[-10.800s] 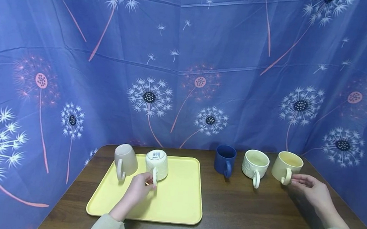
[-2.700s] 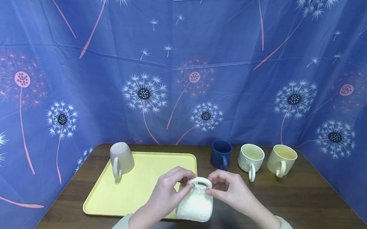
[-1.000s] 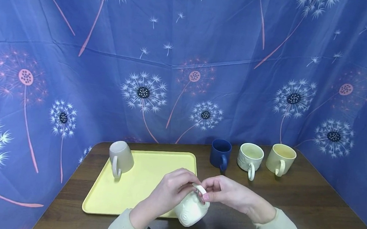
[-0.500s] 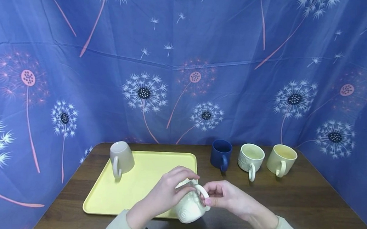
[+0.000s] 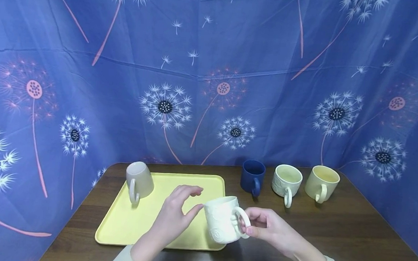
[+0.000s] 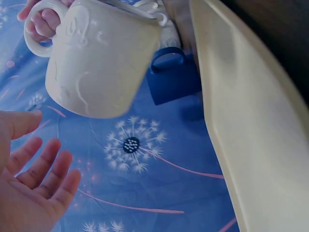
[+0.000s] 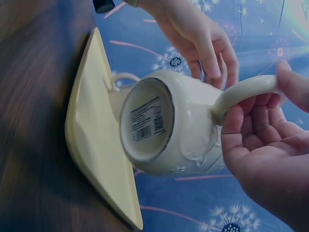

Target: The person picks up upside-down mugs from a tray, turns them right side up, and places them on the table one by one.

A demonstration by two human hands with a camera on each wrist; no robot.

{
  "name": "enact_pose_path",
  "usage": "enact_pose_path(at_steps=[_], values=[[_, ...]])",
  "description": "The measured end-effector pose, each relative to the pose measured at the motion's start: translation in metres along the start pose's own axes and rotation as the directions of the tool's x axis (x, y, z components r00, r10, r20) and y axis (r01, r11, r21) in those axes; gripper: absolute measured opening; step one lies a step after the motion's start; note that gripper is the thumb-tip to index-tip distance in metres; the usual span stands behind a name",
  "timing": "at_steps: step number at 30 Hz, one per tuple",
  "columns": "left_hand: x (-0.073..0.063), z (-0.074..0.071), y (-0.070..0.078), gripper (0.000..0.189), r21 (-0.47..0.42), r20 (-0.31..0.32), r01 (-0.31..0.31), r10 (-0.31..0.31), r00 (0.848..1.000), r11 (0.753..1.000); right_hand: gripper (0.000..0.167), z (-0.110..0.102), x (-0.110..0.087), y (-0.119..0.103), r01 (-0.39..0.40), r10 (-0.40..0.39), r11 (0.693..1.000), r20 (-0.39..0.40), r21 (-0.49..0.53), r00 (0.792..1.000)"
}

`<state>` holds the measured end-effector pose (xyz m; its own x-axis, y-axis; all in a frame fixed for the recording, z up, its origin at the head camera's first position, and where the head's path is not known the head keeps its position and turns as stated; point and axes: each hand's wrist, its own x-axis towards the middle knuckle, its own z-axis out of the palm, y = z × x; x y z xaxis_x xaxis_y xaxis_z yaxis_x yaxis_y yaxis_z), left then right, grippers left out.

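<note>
My right hand (image 5: 272, 232) pinches the handle of a white mug (image 5: 222, 220) with raised patterns. The mug hangs over the right front corner of the yellow tray (image 5: 129, 230), its rim up and slightly tilted. A printed label (image 7: 147, 121) shows on its underside in the right wrist view. Just left of the mug, my left hand (image 5: 172, 213) is spread with nothing in it, thumb tip close to the rim. In the left wrist view its fingers (image 6: 48, 169) are loosely bent below the mug. A grey mug (image 5: 140, 182) stands upside down at the tray's back left.
At the back right of the wooden table (image 5: 314, 243) a dark blue mug (image 5: 251, 176), a white patterned mug (image 5: 286, 184) and a pale yellow mug (image 5: 319, 184) stand upright in a row, handles toward me. A blue dandelion cloth (image 5: 210, 106) hangs behind.
The white mug was upside down on the tray; both hands lifted and turned it between them. The left hand has since let go, and the right moved from the pale yellow mug's handle to this one.
</note>
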<state>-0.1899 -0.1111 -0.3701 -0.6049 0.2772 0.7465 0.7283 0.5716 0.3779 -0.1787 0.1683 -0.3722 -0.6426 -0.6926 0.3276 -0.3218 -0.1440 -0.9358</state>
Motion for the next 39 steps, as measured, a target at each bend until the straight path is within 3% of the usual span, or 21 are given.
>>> enact_pose_path(at_steps=[9,18,27,35,39], values=[[-0.013,-0.009,-0.016,0.044,0.085,-0.055,0.125,-0.121,0.991,0.988,0.011,-0.008,-0.013,0.004,0.042,-0.050,0.995,-0.091,-0.095,0.995],[-0.018,-0.024,-0.034,0.045,0.137,-0.089,0.211,-0.200,0.976,0.968,0.014,-0.018,-0.024,0.015,0.059,-0.081,0.989,-0.165,-0.133,0.983],[-0.029,-0.032,-0.064,0.045,0.174,-0.142,0.242,-0.219,0.965,0.955,0.013,-0.024,-0.033,0.026,0.029,-0.078,0.982,-0.264,-0.187,0.961],[-0.039,-0.039,-0.086,0.045,0.195,-0.189,0.307,-0.272,0.944,0.931,0.014,-0.028,-0.039,0.034,0.032,-0.080,0.986,-0.287,-0.166,0.954],[-0.040,-0.046,-0.093,0.045,0.207,-0.218,0.356,-0.311,0.925,0.912,0.016,-0.030,-0.041,0.039,0.012,-0.071,0.982,-0.308,-0.189,0.949]])
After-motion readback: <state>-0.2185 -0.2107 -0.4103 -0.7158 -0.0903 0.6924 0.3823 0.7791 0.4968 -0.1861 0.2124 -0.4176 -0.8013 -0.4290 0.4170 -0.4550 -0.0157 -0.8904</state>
